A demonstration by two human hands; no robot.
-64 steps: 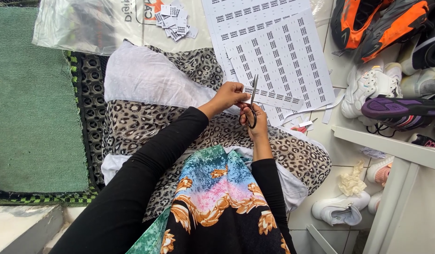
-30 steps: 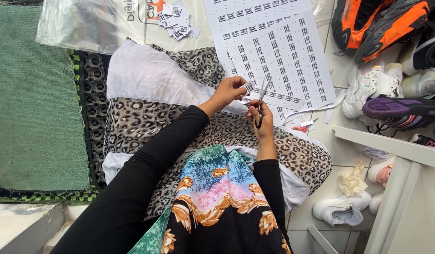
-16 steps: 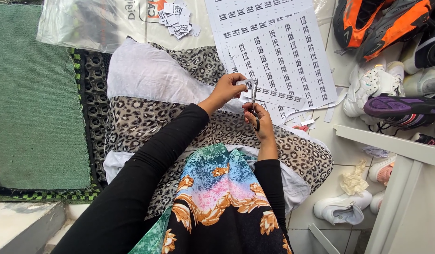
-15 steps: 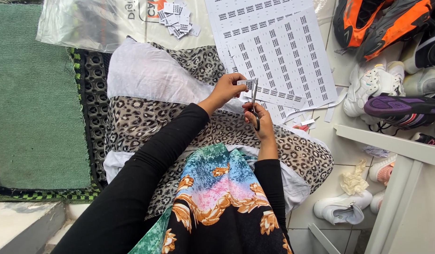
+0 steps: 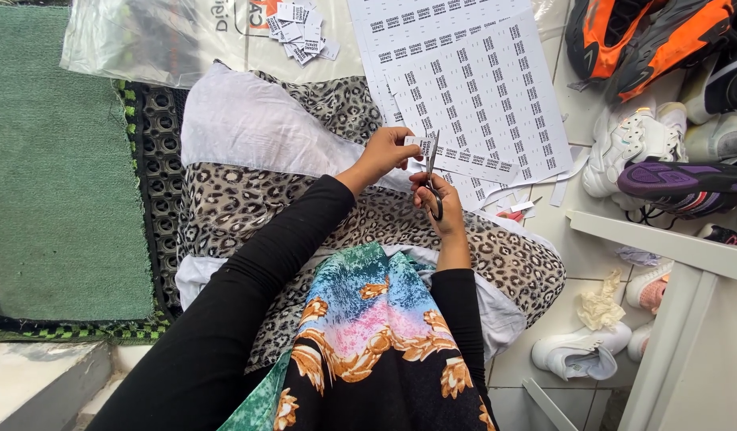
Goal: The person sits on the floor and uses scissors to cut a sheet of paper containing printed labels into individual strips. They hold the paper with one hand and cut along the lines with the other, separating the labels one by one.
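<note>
- Head view: your right hand is closed around the scissors, blades pointing up.
- Your left hand pinches a small paper label strip against those blades.
- Beyond lie printed label sheets, then a pile of cut labels on a plastic bag.

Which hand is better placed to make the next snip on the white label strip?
Right. The right hand already holds the scissors, blades at the narrow white printed paper strip. The left hand pinches the strip's end, so it likely just steadies it.
</note>
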